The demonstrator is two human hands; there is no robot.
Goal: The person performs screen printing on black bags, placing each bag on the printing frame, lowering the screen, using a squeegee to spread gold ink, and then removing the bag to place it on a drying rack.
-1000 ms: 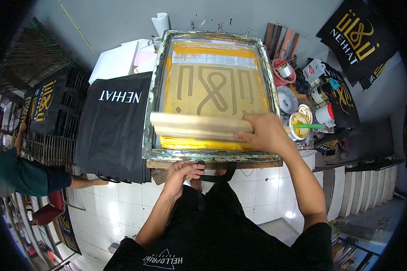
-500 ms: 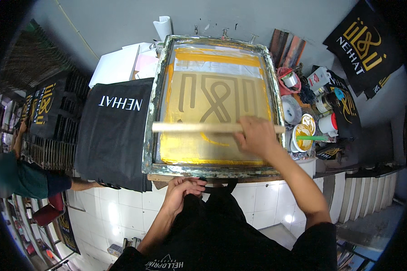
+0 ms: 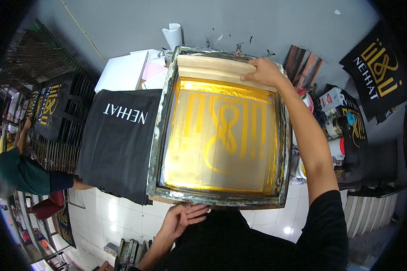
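Note:
A screen-printing frame (image 3: 158, 140) with paint-crusted rails lies in front of me. Its mesh (image 3: 176, 158) carries a film of yellow ink over a calligraphic design. At the far end of the frame, my right hand (image 3: 264, 73) is closed around the right part of a wooden squeegee (image 3: 208, 70). The squeegee spans most of the frame's width, with a thick band of yellow ink (image 3: 226, 89) just nearer to me. Below the near rail is my left hand (image 3: 183, 219), palm partly up, its fingers loosely stretched and apart, holding nothing visible.
Black printed fabric pieces (image 3: 115, 144) are stacked left of the frame; papers (image 3: 122, 70) lie behind them. Ink tubs and bottles (image 3: 332, 99) crowd the right side. Printed black pieces (image 3: 377, 72) hang at the far right. Another person (image 3: 25, 174) works beside racks on the left.
My right hand has pushed the squeegee from the nearer half of the mesh to its far end. Yellow ink now fills the design's lines. My left hand's fingers have loosened. The view has shifted.

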